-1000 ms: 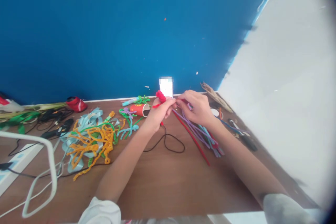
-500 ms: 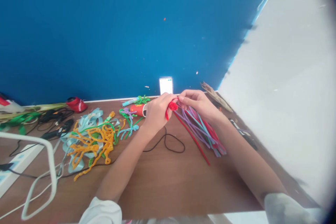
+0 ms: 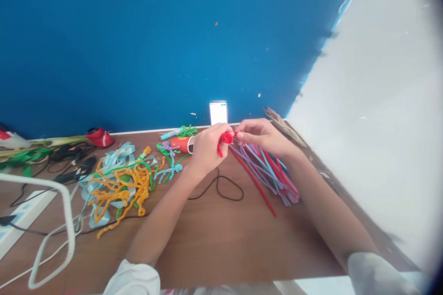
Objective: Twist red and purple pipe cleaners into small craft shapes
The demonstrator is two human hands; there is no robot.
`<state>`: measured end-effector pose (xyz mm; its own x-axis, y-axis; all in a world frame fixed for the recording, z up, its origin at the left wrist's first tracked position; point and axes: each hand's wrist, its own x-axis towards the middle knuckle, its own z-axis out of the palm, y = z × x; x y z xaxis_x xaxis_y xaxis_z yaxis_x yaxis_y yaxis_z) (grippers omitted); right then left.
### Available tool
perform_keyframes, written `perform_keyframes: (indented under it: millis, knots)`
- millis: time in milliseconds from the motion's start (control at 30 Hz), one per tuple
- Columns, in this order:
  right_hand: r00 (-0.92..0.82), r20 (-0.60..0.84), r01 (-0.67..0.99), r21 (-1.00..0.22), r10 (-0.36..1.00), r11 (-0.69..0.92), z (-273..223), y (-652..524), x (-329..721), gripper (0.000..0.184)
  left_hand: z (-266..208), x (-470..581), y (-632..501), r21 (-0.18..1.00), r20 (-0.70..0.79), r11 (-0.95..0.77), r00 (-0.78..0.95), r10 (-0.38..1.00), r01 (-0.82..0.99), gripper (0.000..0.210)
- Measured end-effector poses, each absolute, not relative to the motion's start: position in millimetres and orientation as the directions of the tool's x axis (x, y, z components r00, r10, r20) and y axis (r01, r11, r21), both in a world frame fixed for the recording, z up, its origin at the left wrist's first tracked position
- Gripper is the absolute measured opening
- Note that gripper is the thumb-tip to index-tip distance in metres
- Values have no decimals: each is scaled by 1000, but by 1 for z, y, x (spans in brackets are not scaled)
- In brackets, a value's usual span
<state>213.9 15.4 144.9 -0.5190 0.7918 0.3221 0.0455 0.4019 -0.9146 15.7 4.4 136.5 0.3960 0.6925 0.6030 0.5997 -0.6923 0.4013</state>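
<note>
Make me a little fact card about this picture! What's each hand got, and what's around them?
Left hand: curled around a red fuzzy piece
Right hand: fingers pinching a small red bit; whether the two join is hard to tell
Right side: bundle of colorful fuzzy sticks, with one long red stick beside it
Left side: orange fuzzy strands on light blue ribbon
Cup: red paper cup, lying on its side
Behind: lit screen by a blue wall
Table: brown
</note>
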Motion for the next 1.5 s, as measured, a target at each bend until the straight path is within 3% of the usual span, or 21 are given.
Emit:
perform_keyframes:
  millis: [267, 433, 533, 700, 767, 900, 1033, 1167, 1500]
  knots:
    - [-504, 295, -7, -941, 812, 338, 138, 19, 213, 26, 136, 14, 6, 387, 617, -702, 398, 679, 598, 11]
    - [-487, 335, 114, -891, 806, 439, 137, 19, 208, 29, 131, 15, 6, 363, 599, -690, 411, 687, 626, 11]
    - [-478, 424, 281, -755, 769, 592, 137, 19, 208, 28, 131, 15, 7, 353, 585, -681, 416, 696, 642, 9]
    - [-534, 600, 571, -263, 595, 777, 129, 21, 207, 19, 135, 13, 9, 348, 518, -609, 395, 759, 713, 11]
    - [-580, 605, 616, -114, 546, 779, 125, 23, 207, 21, 136, 12, 12, 396, 474, -586, 389, 790, 706, 15]
    - [-662, 574, 625, 67, 483, 777, 121, 25, 204, 24, 137, 9, 16, 548, 368, -524, 375, 851, 651, 19]
    - [-699, 557, 644, 218, 449, 733, 124, 21, 200, 21, 138, 5, 19, 744, 215, -408, 388, 896, 530, 21]
    - [-723, 570, 635, 326, 390, 700, 126, 16, 197, 20, 139, 4, 16, 869, 161, -311, 373, 914, 385, 20]
    - [-717, 601, 621, 319, 354, 716, 129, 14, 196, 17, 140, 7, 15, 941, 103, -235, 456, 884, 244, 26]
